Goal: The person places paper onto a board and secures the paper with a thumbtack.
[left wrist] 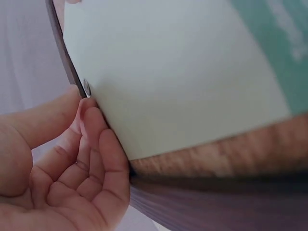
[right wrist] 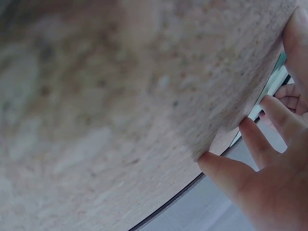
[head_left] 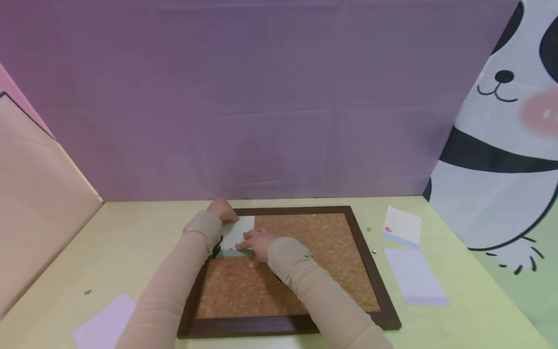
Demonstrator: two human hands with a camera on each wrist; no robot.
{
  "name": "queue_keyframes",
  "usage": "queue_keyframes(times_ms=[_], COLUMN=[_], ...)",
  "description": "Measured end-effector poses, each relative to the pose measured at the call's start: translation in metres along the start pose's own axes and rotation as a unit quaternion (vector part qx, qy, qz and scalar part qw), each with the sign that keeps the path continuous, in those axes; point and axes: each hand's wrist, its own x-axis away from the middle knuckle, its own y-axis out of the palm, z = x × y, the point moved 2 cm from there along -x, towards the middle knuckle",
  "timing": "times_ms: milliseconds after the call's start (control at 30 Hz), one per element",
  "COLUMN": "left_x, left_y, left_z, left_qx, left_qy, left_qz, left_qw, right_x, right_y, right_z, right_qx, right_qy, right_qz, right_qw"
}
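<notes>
A metal tack (left wrist: 87, 87) sits beside the left grip (head_left: 222, 211), fingers curled, any pinch unclear. Under the right grip (head_left: 261, 244), fingers spread, lies a card (head_left: 242, 226), its markings unreadably blurred.

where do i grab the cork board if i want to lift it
Probably best by the dark wooden frame, at the middle of its left and right sides, coming in from both sides. The cork board lies flat with that straight border all round it, so opposite rails should balance the lift and keep fingers off the pale card at its far-left corner.
</notes>
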Motion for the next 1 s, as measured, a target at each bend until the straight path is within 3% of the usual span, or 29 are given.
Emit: queue_keyframes(times_ms=[433,700,1000], left_x=[0.012,0.009,0.016], left_y=[-0.005,-0.008,-0.009], left_z=[-0.003,-0.009,-0.005], left_qx=[0.036,0.025,0.058], left_qy=[0.049,0.075,0.096], left_qz=[-0.014,0.001,0.004], left_qw=[0.998,0.9969,0.9937], right_x=[0.001,0.0,-0.001], right_y=[0.001,0.001,0.002], right_z=[-0.001,-0.002,0.0], right_qx=[0.003,0.012,0.008], right_qy=[0.0,-0.006,-0.009], right_qz=[0.005,0.027,0.025], right_qw=[1.0,1.0,1.0])
